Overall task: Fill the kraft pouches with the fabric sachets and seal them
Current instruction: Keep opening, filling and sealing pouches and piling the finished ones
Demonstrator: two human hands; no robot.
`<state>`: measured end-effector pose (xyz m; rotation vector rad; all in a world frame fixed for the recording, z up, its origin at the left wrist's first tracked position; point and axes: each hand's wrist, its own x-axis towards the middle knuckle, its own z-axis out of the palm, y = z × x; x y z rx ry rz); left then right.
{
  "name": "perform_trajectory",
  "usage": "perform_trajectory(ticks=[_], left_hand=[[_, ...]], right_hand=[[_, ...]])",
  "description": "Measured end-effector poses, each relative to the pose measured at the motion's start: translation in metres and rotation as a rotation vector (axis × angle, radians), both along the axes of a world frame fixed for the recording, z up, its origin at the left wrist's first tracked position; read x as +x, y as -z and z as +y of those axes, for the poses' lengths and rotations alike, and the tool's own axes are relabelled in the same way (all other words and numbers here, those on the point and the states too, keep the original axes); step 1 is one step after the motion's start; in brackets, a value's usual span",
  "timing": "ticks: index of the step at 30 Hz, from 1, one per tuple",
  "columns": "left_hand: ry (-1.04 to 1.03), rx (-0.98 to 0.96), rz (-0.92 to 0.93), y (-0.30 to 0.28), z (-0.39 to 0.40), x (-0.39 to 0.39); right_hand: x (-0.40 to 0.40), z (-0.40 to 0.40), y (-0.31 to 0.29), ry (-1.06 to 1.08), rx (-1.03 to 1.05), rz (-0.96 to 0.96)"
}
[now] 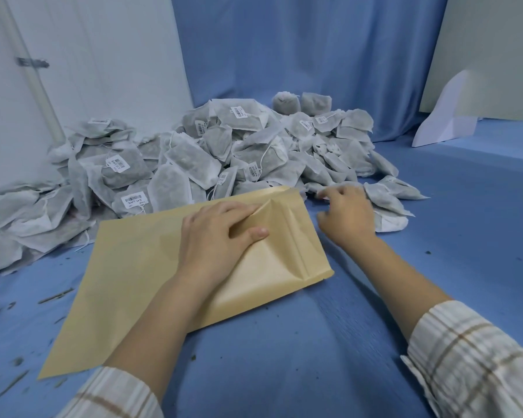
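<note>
From the head view, your left hand [221,233] lies palm-down on the pouch [151,267], near its right end. The fingers are spread over the kraft paper, with the fingertips at a raised crease where the top layer puckers up; the thumb lies along the paper just below. The grip is a flat press, not a pinch, and it holds nothing lifted.

The pouch lies flat on the blue worktop [284,357], slanted, its long side running from lower left to upper right. A fold line crosses it near the right end, beside your hand.

Your right hand [344,215] is just beside the pouch's right edge, apart from it. Its fingers are loosely curled and reach the nearest sachets at the foot of the pile. I cannot tell whether that grip has closed on one: the fingertips are blurred.

The sachets [212,152] form a big heap behind the pouch, spreading from the left wall to beyond your right hand. They are grey-white fabric bags with strings, several carrying white barcode labels [132,199]. Some lie touching the pouch's far edge.

Dark crumbs and bits of stem [56,295] are scattered on the worktop at the left. A blue curtain [314,55] hangs behind the heap. Both your sleeves [471,366] are plaid.
</note>
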<state>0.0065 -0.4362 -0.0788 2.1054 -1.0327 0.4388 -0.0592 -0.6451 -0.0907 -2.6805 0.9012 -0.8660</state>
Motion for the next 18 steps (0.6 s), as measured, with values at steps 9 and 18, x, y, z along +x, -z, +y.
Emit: perform_trajectory(ticks=[9,18], left_hand=[[0.0,0.004,0.007,0.001,0.002,0.003],[-0.173,-0.061,0.02,0.0,0.012,0.015]], right_hand=[[-0.004,-0.03,0.008,0.317,-0.206,0.404],[0.014,0.009,-0.02,-0.236,1.098,-0.702]])
